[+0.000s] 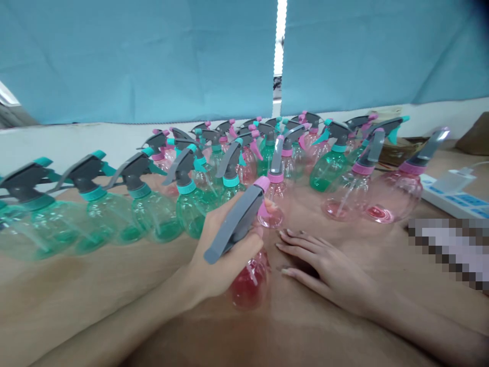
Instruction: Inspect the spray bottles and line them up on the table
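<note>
A pink spray bottle [250, 283] with a grey trigger head and pink nozzle stands in front of me on the table. My left hand [219, 255] is wrapped round its neck, with a fingertip by the pink trigger. Part of the bottle's body is hidden behind that hand. To the right of it my right hand [328, 262] rests on the tabletop, fingers stretched out and holding nothing. Just beyond the hands is another pink spray bottle [275, 196]. A green spray bottle [191, 204] stands close behind my left hand.
Green spray bottles [156, 214] line the left side, and more green and pink ones crowd the back. Two pink bottles [395, 196] stand to the right, near a white power strip [454, 196] with a plug. A blue curtain [153, 61] hangs behind the wooden table [126, 285].
</note>
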